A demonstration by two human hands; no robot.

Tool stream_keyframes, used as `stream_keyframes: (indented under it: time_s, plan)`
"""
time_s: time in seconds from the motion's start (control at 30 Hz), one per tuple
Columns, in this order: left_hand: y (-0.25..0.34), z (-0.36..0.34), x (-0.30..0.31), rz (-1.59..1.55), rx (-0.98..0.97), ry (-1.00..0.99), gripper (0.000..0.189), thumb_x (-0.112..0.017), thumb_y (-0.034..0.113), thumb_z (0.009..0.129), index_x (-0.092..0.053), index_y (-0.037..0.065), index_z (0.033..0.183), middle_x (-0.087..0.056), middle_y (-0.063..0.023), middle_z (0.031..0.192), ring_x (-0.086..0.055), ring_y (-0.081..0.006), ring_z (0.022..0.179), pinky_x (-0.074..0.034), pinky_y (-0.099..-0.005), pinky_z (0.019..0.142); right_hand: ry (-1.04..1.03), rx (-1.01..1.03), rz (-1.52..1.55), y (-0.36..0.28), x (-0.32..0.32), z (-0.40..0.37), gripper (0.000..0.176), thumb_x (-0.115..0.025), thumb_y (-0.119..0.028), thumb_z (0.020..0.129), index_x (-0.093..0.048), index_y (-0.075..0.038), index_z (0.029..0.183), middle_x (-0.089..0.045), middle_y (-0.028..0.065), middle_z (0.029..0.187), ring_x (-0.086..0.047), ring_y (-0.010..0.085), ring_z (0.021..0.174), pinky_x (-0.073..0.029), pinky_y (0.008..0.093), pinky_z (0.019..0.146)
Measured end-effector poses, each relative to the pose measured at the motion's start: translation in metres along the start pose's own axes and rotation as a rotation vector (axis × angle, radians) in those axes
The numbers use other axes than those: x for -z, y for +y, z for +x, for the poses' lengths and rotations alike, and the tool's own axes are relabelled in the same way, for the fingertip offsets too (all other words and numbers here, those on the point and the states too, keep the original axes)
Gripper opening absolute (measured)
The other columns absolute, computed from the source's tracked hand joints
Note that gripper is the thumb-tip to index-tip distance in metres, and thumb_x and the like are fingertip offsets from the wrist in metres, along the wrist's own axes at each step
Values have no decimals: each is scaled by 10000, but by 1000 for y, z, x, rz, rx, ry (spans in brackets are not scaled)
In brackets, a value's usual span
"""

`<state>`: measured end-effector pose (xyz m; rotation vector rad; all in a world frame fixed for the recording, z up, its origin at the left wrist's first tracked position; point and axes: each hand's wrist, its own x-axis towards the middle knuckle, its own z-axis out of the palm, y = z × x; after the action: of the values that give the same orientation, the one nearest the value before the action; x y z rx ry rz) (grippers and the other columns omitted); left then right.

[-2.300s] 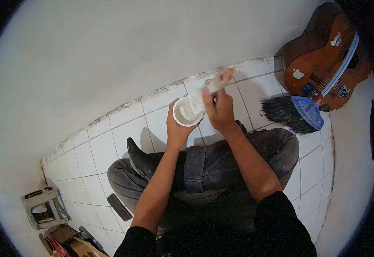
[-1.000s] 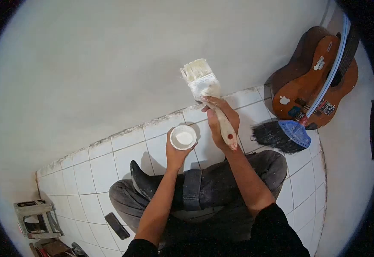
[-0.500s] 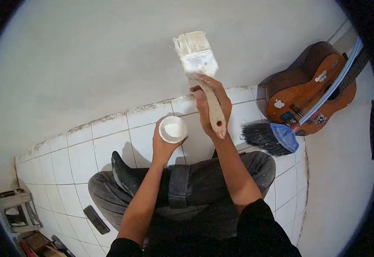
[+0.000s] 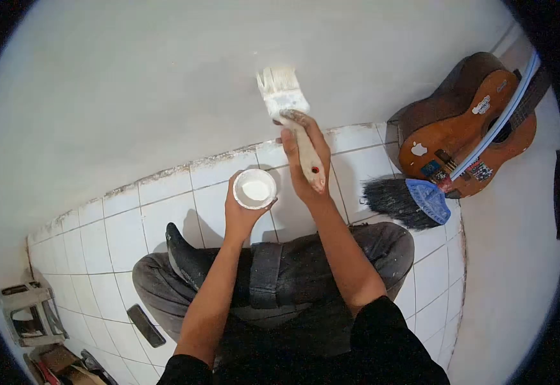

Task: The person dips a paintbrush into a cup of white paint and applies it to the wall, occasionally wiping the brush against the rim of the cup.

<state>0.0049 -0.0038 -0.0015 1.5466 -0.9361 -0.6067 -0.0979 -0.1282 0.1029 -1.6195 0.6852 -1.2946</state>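
My right hand (image 4: 305, 151) grips a wide paintbrush (image 4: 286, 96) by its pale wooden handle, fingers close to the ferrule. White paint coats the brush's metal band and bristles, and the bristle tips lie against the lower part of the grey-white wall (image 4: 164, 77). In my left hand (image 4: 241, 215) is a small white cup (image 4: 255, 190), with my fingers wrapped around its side. White paint shows inside the cup, which I hold over the floor between my knees and the wall.
An acoustic guitar (image 4: 466, 138) with stickers leans in the corner at right, a broom (image 4: 424, 202) with black bristles before it. A dark phone-like slab (image 4: 145, 326) lies on the white tiles (image 4: 164, 221). At lower left stands a small stool (image 4: 31, 314) beside assorted items.
My right hand and the paintbrush have shifted left, and the bristles have come lower along the wall. The cup in my left hand has moved slightly left and up.
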Motion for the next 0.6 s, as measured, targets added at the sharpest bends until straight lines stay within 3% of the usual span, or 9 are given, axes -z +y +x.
stream_keyframes:
  time_s: [0.17,0.23,0.27,0.37,0.47,0.6]
  plan:
    - [-10,2,0,11,-51,28,842,-925,131,645,-440,17,1323,-622,-128,1193,-603,-220,1128,-490,-357,972,15,-19,-18,-20,0,-5,283,-611,-139,966,-568,-21,1220,-669,156,1052,-652,200,923,-510,325,814]
    - [1,1,0,-94,-16,-4,839,-928,138,641,-445,16,1316,-618,-130,1192,-601,-224,1124,-488,-357,971,-7,248,-74,-30,-3,9,300,-603,-163,974,-561,-16,1232,-666,137,1033,-648,192,908,-508,318,804]
    - [0,0,0,-100,-19,-4,839,-928,138,641,-445,16,1316,-618,-130,1192,-601,-224,1124,-488,-357,971,-9,252,-79,-35,-4,14,300,-603,-163,974,-561,-16,1232,-666,137,1033,-648,192,908,-508,318,804]
    - [-7,1,2,-34,-9,-1,868,-929,134,641,-416,28,1334,-598,-117,1219,-579,-217,1156,-481,-353,994,-8,-80,168,-43,-14,24,279,-563,-147,990,-564,-7,1231,-644,88,1018,-616,143,894,-505,281,767]
    - [-5,1,4,-11,17,3,866,-930,143,639,-420,28,1330,-608,-118,1199,-584,-226,1149,-482,-352,990,-4,64,93,5,-18,13,260,-553,-137,993,-570,1,1214,-645,93,1018,-608,126,898,-501,271,747]
    - [4,-2,4,-4,28,35,849,-932,147,629,-447,24,1315,-623,-122,1177,-605,-238,1115,-489,-352,971,10,74,-32,6,-14,-6,257,-570,-115,977,-578,10,1201,-656,103,957,-630,138,817,-518,289,731]
